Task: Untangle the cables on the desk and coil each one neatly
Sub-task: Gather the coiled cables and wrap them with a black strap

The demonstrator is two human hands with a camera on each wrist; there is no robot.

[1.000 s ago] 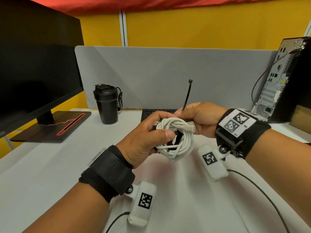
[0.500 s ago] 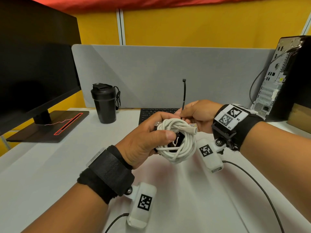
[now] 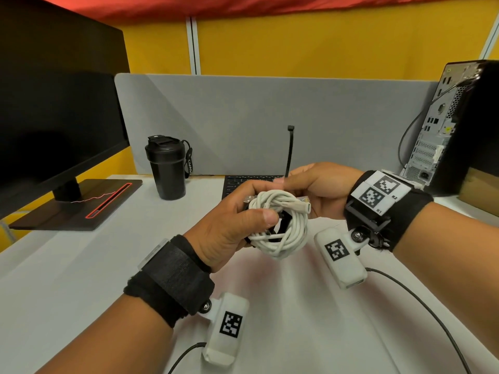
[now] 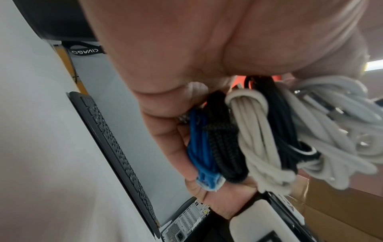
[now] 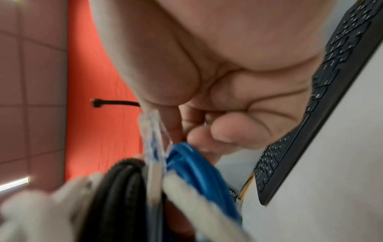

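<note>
My left hand (image 3: 260,205) grips a bundle of coiled cables above the desk. The white cable (image 3: 286,233) is outermost in the head view. In the left wrist view a blue cable (image 4: 199,155), a black braided cable (image 4: 225,147) and a white cable (image 4: 254,139) lie side by side across my fingers. My right hand (image 3: 283,181) is just behind the bundle and pinches a black zip tie (image 3: 290,149), which stands upright with its head on top. In the right wrist view a clear plug (image 5: 153,131) of the blue cable (image 5: 194,163) sticks up beside the zip tie (image 5: 116,103).
On the white desk (image 3: 81,265) a black monitor (image 3: 54,117) stands at the left, with a black tumbler (image 3: 167,168) beside it. A keyboard (image 3: 248,182) lies behind my hands against the grey partition (image 3: 270,117). A PC tower (image 3: 459,130) stands at the right.
The zip tie has swung from leaning right to standing upright in my right hand. My left hand still holds the cable bundle in much the same place.
</note>
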